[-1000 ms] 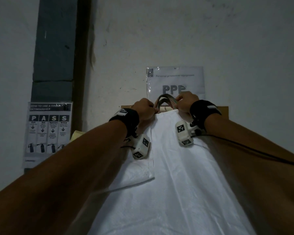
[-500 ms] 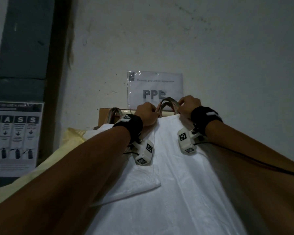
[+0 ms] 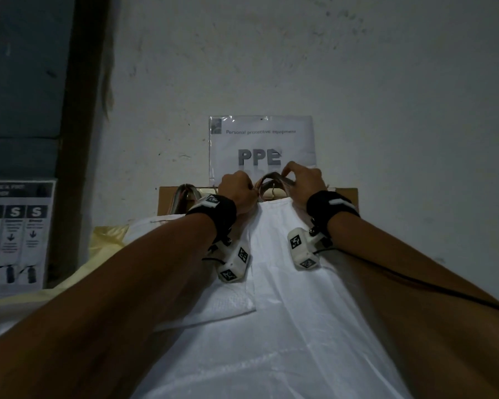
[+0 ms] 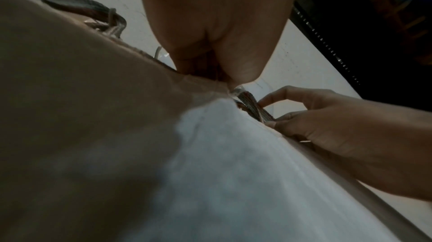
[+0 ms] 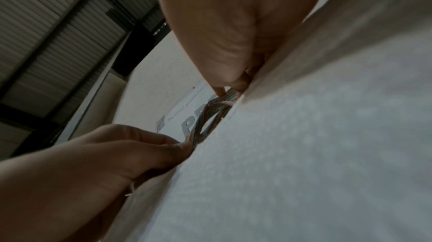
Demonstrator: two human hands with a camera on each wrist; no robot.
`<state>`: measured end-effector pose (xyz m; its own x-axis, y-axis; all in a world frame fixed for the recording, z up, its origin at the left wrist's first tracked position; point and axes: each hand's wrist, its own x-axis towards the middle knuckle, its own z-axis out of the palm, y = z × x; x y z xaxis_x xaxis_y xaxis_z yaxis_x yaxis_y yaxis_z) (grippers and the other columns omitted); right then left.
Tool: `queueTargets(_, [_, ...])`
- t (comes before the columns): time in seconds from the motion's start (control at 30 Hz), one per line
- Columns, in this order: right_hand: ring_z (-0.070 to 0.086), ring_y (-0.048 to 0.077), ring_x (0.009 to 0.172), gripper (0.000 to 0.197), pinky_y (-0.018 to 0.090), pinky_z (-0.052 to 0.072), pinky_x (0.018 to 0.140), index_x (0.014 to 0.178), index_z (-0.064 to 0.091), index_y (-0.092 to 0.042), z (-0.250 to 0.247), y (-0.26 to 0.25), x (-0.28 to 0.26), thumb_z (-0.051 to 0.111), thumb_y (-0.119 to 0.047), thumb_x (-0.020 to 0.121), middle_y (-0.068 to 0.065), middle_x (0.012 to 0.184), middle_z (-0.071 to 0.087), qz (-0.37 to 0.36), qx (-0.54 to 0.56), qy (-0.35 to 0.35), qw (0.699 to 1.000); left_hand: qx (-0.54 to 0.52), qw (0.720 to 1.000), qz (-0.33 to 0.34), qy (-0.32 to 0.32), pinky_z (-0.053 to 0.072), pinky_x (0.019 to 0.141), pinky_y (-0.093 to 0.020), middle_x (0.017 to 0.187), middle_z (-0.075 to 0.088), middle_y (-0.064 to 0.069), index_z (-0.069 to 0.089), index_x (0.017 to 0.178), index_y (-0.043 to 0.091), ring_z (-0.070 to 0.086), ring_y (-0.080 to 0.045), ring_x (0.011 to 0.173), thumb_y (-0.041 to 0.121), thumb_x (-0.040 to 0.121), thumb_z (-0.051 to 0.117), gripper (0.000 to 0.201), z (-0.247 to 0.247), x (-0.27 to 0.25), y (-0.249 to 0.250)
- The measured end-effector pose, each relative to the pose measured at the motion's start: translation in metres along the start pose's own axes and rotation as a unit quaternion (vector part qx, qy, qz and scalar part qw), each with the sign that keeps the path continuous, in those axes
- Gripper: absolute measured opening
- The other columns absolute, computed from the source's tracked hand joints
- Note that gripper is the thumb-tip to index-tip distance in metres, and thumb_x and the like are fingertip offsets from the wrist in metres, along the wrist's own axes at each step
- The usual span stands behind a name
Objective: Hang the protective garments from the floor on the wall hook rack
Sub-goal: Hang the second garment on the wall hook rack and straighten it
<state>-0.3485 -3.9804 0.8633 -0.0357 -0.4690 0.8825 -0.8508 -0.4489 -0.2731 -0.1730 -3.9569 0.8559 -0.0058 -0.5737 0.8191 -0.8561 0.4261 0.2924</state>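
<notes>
A white protective garment [image 3: 285, 298] hangs down the wall from a striped neck strap [image 3: 274, 180] looped at the wooden hook rack [image 3: 346, 194]. My left hand [image 3: 236, 191] pinches the strap's left end where it meets the garment's top edge. My right hand [image 3: 303, 180] pinches the strap's right side. In the left wrist view the left hand [image 4: 224, 57] grips at the cloth's top corner, and the right hand [image 4: 304, 116] holds the strap [image 4: 252, 105]. The right wrist view shows the strap [image 5: 210, 116] arching between both hands over the garment [image 5: 304, 153]. The hook itself is hidden.
A second strap [image 3: 185, 194] hangs on the rack to the left, above a white garment and a yellow one [image 3: 107, 240]. A PPE sign [image 3: 260, 145] is above the rack. A fire extinguisher poster [image 3: 15, 234] is far left by a dark post [image 3: 81, 125].
The view has shifted so the rack's left side, a second strap and a yellow garment show. Both hands stay at the strap by the rack.
</notes>
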Motion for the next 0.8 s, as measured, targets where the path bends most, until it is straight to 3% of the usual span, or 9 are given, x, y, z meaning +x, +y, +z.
queueTargets(0.1, [0.062,0.035,0.099,0.015,0.024,0.043,0.078,0.109,0.065,-0.026,0.011,0.006,0.005,0.06,-0.021,0.095,0.021,0.11,0.065,-0.005,-0.011,-0.007,1.0,0.024,1.0,0.002,-0.001,0.037,0.055,-0.028,0.06,0.055,-0.005,0.067,0.068,0.008,0.059,-0.027,0.069,0.023,0.094,0.065,0.03,0.009,0.007,-0.006])
queueTargets(0.2, [0.061,0.036,0.11,0.02,0.026,0.047,0.087,0.112,0.067,-0.02,0.017,0.01,0.006,0.06,-0.015,0.094,0.019,0.114,0.067,-0.015,-0.028,-0.024,0.999,0.046,0.999,-0.001,-0.027,0.045,0.065,-0.032,0.074,0.064,-0.011,0.076,0.084,0.003,0.061,-0.028,0.076,0.028,0.095,0.066,0.03,0.016,0.012,-0.01])
queueTargets(0.3, [0.057,0.037,0.119,0.022,0.036,0.05,0.099,0.115,0.069,-0.015,0.02,0.01,0.005,0.062,-0.017,0.094,0.015,0.118,0.07,-0.031,-0.054,-0.041,0.997,0.091,0.994,0.009,-0.061,0.052,0.072,-0.035,0.093,0.073,-0.018,0.077,0.096,0.002,0.068,-0.034,0.088,0.028,0.093,0.066,0.029,0.023,0.013,-0.011])
queueTargets(0.47, [0.062,0.036,0.114,0.024,0.035,0.045,0.102,0.113,0.072,-0.011,0.019,0.006,-0.003,0.059,-0.024,0.097,0.014,0.117,0.071,-0.048,-0.077,-0.056,0.994,0.163,0.981,0.042,-0.096,0.05,0.08,-0.036,0.11,0.073,-0.021,0.072,0.094,0.006,0.068,-0.038,0.103,0.024,0.097,0.057,0.024,0.036,0.003,-0.003])
queueTargets(0.57, [0.062,0.037,0.114,0.029,0.038,0.043,0.105,0.116,0.07,-0.008,0.014,0.004,-0.009,0.054,-0.025,0.099,0.015,0.122,0.069,-0.06,-0.08,-0.075,0.992,0.193,0.973,0.055,-0.11,0.052,0.092,-0.038,0.12,0.071,-0.022,0.072,0.108,0.002,0.065,-0.04,0.115,0.021,0.097,0.056,0.027,0.034,-0.002,0.004])
queueTargets(0.63, [0.062,0.039,0.111,0.031,0.038,0.047,0.101,0.122,0.065,-0.008,0.012,0.003,-0.013,0.053,-0.025,0.099,0.019,0.121,0.067,-0.058,-0.078,-0.074,0.993,0.203,0.971,0.059,-0.111,0.051,0.096,-0.039,0.124,0.069,-0.021,0.07,0.115,0.0,0.064,-0.039,0.119,0.02,0.099,0.055,0.029,0.032,-0.004,0.007])
queueTargets(0.7, [0.063,0.038,0.093,0.035,0.036,0.052,0.085,0.132,0.052,-0.011,0.012,0.003,-0.017,0.054,-0.023,0.099,0.023,0.111,0.064,-0.065,-0.059,-0.06,0.994,0.21,0.97,0.069,-0.099,0.051,0.096,-0.042,0.126,0.068,-0.021,0.064,0.124,0.001,0.064,-0.04,0.12,0.02,0.101,0.055,0.031,0.034,-0.005,0.008])
queueTargets(0.73, [0.061,0.036,0.084,0.037,0.036,0.052,0.079,0.134,0.047,-0.013,0.013,0.005,-0.019,0.054,-0.02,0.098,0.024,0.103,0.061,-0.073,-0.051,-0.057,0.994,0.205,0.972,0.078,-0.087,0.052,0.093,-0.044,0.124,0.067,-0.022,0.056,0.132,0.002,0.065,-0.041,0.116,0.019,0.1,0.056,0.036,0.037,-0.006,0.007])
queueTargets(0.8, [0.061,0.038,0.081,0.033,0.039,0.054,0.076,0.13,0.046,-0.015,0.012,0.007,-0.023,0.053,-0.016,0.097,0.022,0.096,0.056,-0.085,-0.064,-0.059,0.993,0.168,0.979,0.097,-0.062,0.052,0.079,-0.046,0.112,0.068,-0.021,0.033,0.148,0.007,0.068,-0.042,0.1,0.017,0.099,0.058,0.056,0.042,-0.009,0.003])
